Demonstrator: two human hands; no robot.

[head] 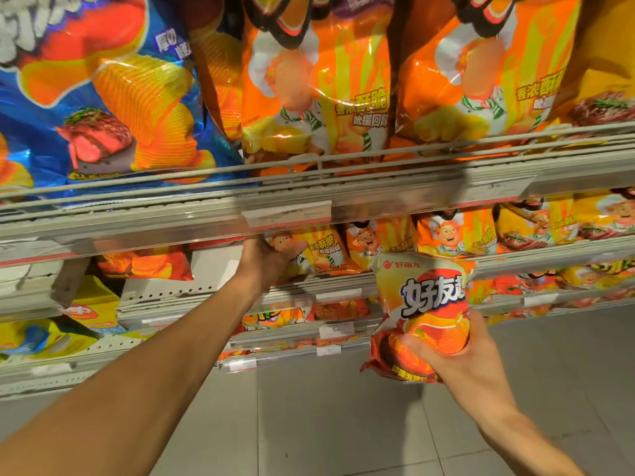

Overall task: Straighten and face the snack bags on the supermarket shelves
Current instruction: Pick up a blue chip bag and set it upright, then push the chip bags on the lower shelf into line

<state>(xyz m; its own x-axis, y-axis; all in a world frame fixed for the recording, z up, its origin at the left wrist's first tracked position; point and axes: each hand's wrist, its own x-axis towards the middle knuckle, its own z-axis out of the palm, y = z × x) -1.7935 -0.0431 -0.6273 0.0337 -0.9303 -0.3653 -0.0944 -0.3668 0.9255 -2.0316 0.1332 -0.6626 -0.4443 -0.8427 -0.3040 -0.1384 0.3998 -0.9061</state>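
My left hand (pixel 266 261) reaches under the upper shelf rail and grips the left side of a small orange chef-print snack bag (pixel 319 250) on the middle shelf. My right hand (pixel 457 359) holds a red-and-cream snack bag (pixel 429 297) with large black characters, upright in front of the shelves, clear of them. A second red bag (pixel 388 355) is pressed behind and below it in the same hand. More small orange chef bags (pixel 453 231) stand in a row to the right of the one my left hand grips.
Large blue (pixel 86 97) and orange bags (pixel 316 87) fill the top shelf behind a wire rail (pixel 323 163). A red bag (pixel 147 262) lies left of a gap on the middle shelf. Lower shelves hold yellow boxes (pixel 92 304) and more bags. Grey tiled floor (pixel 343 424) lies below.
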